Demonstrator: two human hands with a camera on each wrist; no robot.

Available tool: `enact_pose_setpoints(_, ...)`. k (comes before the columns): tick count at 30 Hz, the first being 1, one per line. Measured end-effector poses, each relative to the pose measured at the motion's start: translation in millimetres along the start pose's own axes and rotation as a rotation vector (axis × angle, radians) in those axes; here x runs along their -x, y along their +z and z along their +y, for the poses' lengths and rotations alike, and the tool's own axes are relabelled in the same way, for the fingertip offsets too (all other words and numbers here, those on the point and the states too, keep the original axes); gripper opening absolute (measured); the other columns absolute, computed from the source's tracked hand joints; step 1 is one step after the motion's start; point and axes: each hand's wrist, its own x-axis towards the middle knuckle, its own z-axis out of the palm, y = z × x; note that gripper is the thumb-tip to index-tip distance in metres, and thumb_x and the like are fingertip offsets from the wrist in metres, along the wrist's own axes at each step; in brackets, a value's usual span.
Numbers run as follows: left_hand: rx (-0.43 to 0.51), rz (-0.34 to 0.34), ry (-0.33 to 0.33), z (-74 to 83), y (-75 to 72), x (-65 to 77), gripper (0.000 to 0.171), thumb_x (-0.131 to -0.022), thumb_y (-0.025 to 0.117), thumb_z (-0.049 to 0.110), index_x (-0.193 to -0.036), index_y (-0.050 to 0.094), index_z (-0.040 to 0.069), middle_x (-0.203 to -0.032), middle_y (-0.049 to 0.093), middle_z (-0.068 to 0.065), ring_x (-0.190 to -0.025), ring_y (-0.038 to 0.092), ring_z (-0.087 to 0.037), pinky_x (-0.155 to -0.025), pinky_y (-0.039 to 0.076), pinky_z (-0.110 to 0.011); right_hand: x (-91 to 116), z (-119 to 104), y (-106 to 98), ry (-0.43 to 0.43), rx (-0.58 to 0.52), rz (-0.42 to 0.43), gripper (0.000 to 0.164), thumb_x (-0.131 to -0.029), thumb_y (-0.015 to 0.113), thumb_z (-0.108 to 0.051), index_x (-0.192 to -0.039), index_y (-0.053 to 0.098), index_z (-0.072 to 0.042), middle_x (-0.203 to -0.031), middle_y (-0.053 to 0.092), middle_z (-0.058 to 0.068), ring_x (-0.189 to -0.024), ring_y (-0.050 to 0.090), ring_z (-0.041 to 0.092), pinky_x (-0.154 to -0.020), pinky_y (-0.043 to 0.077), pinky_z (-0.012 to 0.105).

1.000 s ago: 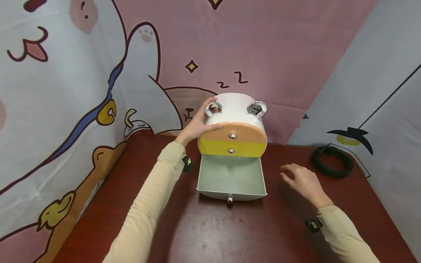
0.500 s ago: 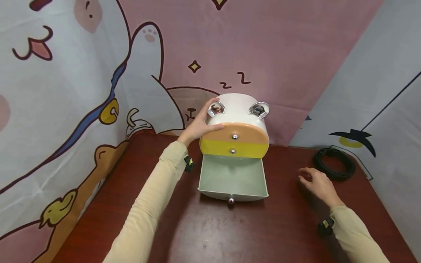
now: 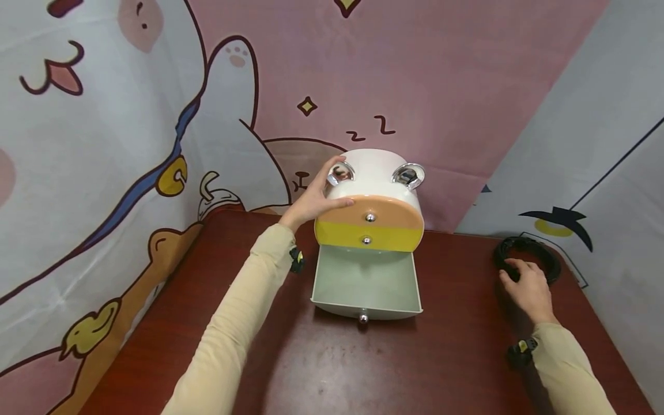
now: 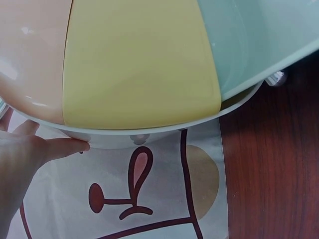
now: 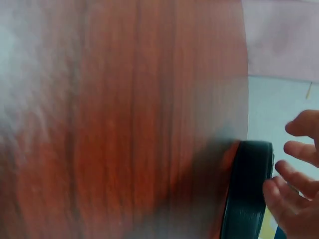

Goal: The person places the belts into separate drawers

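Note:
A small white chest of drawers (image 3: 374,178) stands near the back, with silver ears and round silver knobs. Its orange drawer (image 3: 386,208) and yellow drawer (image 3: 389,235) are closed, while the pale green bottom drawer (image 3: 365,276) is pulled out, with nothing seen in it. My left hand (image 3: 314,199) grips the chest's upper left side, thumb at the orange front and fingers by the left ear. Over the near side of a black cable coil (image 3: 552,268) hovers my right hand (image 3: 531,291), its fingers apart and loosely bent in the right wrist view, fingertips close to the coil.
The reddish-brown wooden table (image 3: 332,369) ends at a cartoon-print cloth (image 3: 441,75) hung behind and at both sides. The coil lies at the back right, close to the cloth. The open drawer sticks out toward the front.
My right hand has moved right, from beside the open drawer to the black coil. The left hand keeps its place on the chest, and the drawers stay as they were.

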Motion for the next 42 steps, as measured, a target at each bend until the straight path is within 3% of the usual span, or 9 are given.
enact_pose_setpoints(6,0.021,-0.004,0.010,-1.5,0.4,-1.6,0.091,-0.083,0.077,0.008,-0.152,0.019,0.014,-0.158,0.013,-0.007,-0.142,0.016,-0.011,-0.113,0.016,-0.030,-2.1,9.5,-2.2,0.112,-0.042,0.034,0.044,-0.098,0.052,-0.021,-0.127,0.048,0.011,-0.127,0.032,0.044,-0.117,0.025,0.061,-0.086,0.029,0.069)
enact_pose_setpoints(11,0.020,-0.002,-0.002,-3.2,0.6,-1.3,0.092,-0.083,0.077,0.009,-0.153,0.019,0.016,-0.158,0.013,-0.006,-0.143,0.016,-0.014,-0.113,0.016,-0.031,-3.0,19.7,-2.0,0.321,-0.114,0.104,0.057,-0.098,0.048,-0.026,-0.135,0.036,0.016,-0.134,0.021,0.044,-0.124,0.014,0.056,-0.092,0.023,0.066)
enact_pose_setpoints(16,0.028,-0.005,0.004,-5.5,1.7,-1.3,0.091,-0.083,0.077,0.009,-0.153,0.019,0.017,-0.158,0.013,-0.006,-0.141,0.017,-0.010,-0.113,0.017,-0.031,-2.8,29.8,-2.6,0.523,-0.199,0.158,0.072,-0.096,0.047,-0.031,-0.142,0.018,0.016,-0.139,0.004,0.041,-0.126,0.004,0.053,-0.099,0.019,0.065)
enact_pose_setpoints(21,0.035,-0.012,0.011,-8.4,3.2,-2.2,0.092,-0.082,0.078,0.008,-0.153,0.018,0.014,-0.158,0.014,-0.006,-0.141,0.019,-0.014,-0.113,0.018,-0.031,-2.4,33.1,-5.2,0.623,-0.294,0.071,0.083,-0.097,0.044,-0.033,-0.146,-0.005,0.013,-0.141,-0.017,0.039,-0.131,-0.013,0.057,-0.107,0.007,0.065)
enact_pose_setpoints(24,0.046,-0.012,0.015,-8.7,2.9,-2.3,0.093,-0.082,0.078,0.008,-0.153,0.018,0.015,-0.158,0.014,-0.008,-0.142,0.019,-0.020,-0.113,0.019,-0.032,-5.0,33.0,-7.5,0.623,-0.319,0.009,0.087,-0.098,0.042,-0.033,-0.144,-0.015,0.013,-0.139,-0.023,0.041,-0.129,-0.021,0.060,-0.107,0.000,0.064)
enact_pose_setpoints(27,0.050,-0.003,0.007,-8.0,1.0,-1.6,0.094,-0.082,0.078,0.007,-0.153,0.018,0.017,-0.158,0.014,-0.007,-0.142,0.020,-0.021,-0.113,0.020,-0.032,-7.6,32.4,-8.2,0.603,-0.305,-0.026,0.088,-0.099,0.042,-0.034,-0.142,-0.017,0.014,-0.139,-0.017,0.043,-0.131,-0.014,0.061,-0.108,0.004,0.063)
enact_pose_setpoints(34,0.029,0.000,0.008,-3.1,-0.9,-0.7,0.092,-0.082,0.077,0.007,-0.153,0.018,0.017,-0.158,0.014,-0.007,-0.142,0.018,-0.015,-0.113,0.018,-0.033,-8.2,34.5,-9.2,0.473,-0.255,-0.075,0.078,-0.099,0.044,-0.027,-0.144,-0.002,0.018,-0.137,0.002,0.048,-0.128,0.009,0.062,-0.102,0.018,0.068)
enact_pose_setpoints(39,0.019,-0.003,0.004,-0.6,-0.6,-0.1,0.091,-0.083,0.076,0.006,-0.152,0.018,0.014,-0.159,0.012,-0.007,-0.142,0.015,-0.011,-0.114,0.015,-0.034,-3.8,37.4,-11.9,0.366,-0.297,-0.135,0.076,-0.099,0.046,-0.028,-0.144,0.005,0.018,-0.134,0.010,0.049,-0.120,0.019,0.060,-0.094,0.024,0.070)
enact_pose_setpoints(42,0.029,-0.004,0.005,-2.8,0.2,-0.5,0.091,-0.083,0.076,0.005,-0.153,0.017,0.012,-0.159,0.011,-0.007,-0.143,0.014,-0.011,-0.114,0.014,-0.034,-0.5,38.4,-11.9,0.298,-0.334,-0.169,0.072,-0.100,0.046,-0.025,-0.145,0.008,0.017,-0.134,0.017,0.047,-0.113,0.027,0.054,-0.084,0.041,0.045)
